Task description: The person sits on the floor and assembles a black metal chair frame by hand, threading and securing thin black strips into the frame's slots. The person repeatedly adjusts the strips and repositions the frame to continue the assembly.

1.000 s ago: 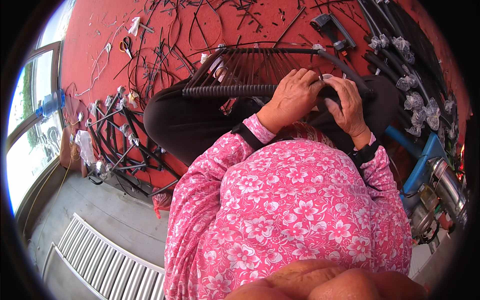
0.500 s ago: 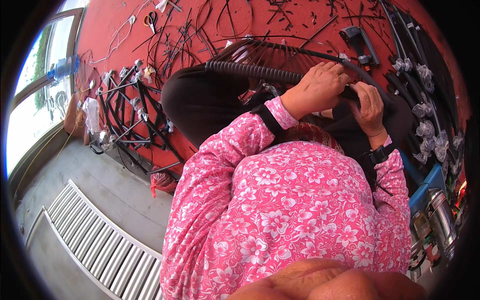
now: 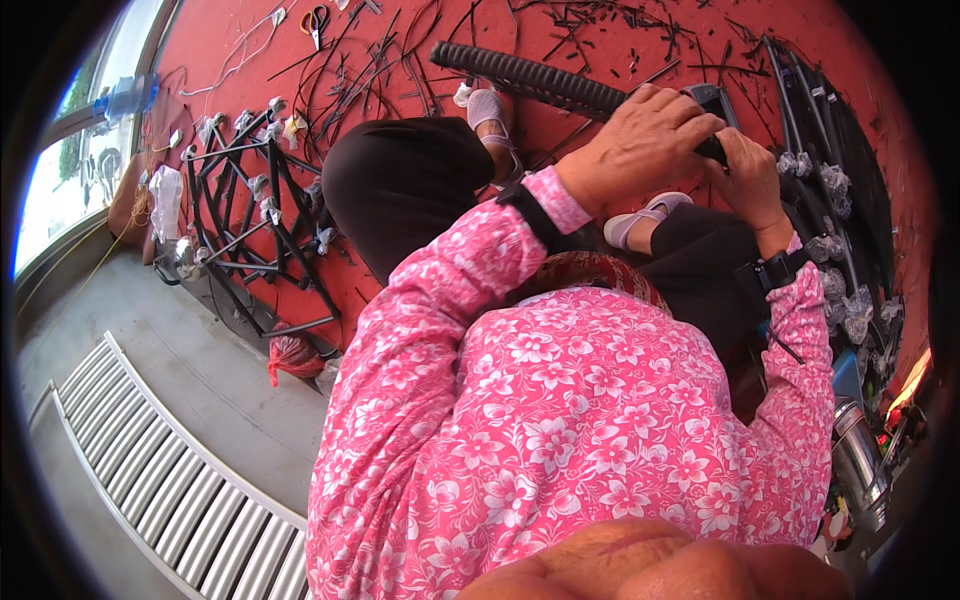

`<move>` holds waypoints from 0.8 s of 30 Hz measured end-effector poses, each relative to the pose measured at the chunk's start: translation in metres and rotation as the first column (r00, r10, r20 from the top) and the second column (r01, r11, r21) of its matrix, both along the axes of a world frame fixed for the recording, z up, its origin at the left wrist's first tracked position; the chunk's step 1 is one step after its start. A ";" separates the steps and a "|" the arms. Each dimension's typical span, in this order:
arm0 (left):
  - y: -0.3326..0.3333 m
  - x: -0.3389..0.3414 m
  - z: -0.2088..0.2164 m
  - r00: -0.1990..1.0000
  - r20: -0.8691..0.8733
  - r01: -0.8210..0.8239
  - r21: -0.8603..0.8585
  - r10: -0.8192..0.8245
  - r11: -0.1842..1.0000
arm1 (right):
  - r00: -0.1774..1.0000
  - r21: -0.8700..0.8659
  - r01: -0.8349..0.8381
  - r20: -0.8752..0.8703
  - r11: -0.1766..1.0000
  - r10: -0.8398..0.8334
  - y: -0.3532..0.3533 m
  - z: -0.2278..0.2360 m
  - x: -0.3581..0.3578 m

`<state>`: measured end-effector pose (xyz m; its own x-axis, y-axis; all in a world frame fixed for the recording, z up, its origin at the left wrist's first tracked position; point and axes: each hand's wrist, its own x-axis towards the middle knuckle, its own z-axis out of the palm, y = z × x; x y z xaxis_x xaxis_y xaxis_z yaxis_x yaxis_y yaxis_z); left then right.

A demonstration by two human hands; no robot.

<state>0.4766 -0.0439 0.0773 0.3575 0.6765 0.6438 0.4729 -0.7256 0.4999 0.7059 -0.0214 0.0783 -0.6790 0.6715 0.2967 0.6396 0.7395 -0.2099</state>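
Grasping the ribbed black bar (image 3: 525,80), the left hand (image 3: 640,145) sits at upper centre in my feed, its fingers curled over the bar's right-hand stretch. The bar slants from the top centre of the frame down toward the hands. Just right of it, the right hand (image 3: 750,185) has its fingers bent at a dark part between the two hands; I cannot tell whether it pinches that part or only touches it.

Below the hands I see two shoes (image 3: 655,212), one at upper centre, one lower and further right. Black strips (image 3: 385,70) litter the red floor (image 3: 225,95) along the top, near the scissors (image 3: 316,24) at upper left. Tube frames (image 3: 277,185) pile up at left, above a red bag (image 3: 292,355). A slatted rack (image 3: 180,490) fills the lower left.
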 end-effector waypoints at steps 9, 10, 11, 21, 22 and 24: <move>-0.046 -0.081 -0.089 0.843 -0.538 -0.356 -0.582 -0.018 0.731 | 0.949 -0.268 0.251 -0.122 0.930 -0.292 0.032 0.058 -0.020; -0.042 -0.087 -0.102 0.818 -0.575 -0.410 -0.549 0.026 0.728 | 0.930 -0.295 0.292 -0.134 0.910 -0.342 0.033 0.072 -0.018; -0.037 -0.094 -0.116 0.793 -0.605 -0.458 -0.517 0.070 0.723 | 0.927 -0.329 0.249 -0.193 0.911 -0.323 0.034 0.086 -0.017; 0.045 -0.121 -0.151 0.834 -0.083 -0.543 -0.296 0.545 0.786 | 0.823 -0.379 0.228 -0.416 0.897 -0.386 0.039 0.257 0.002; 0.054 -0.115 -0.142 0.826 -0.051 -0.558 -0.212 0.561 0.802 | 0.800 -0.326 0.292 -0.433 0.899 -0.417 0.035 0.272 0.003; 0.071 -0.106 -0.118 0.818 0.023 -0.572 -0.065 0.574 0.818 | 0.788 -0.339 0.203 -0.501 0.919 -0.359 0.022 0.299 0.005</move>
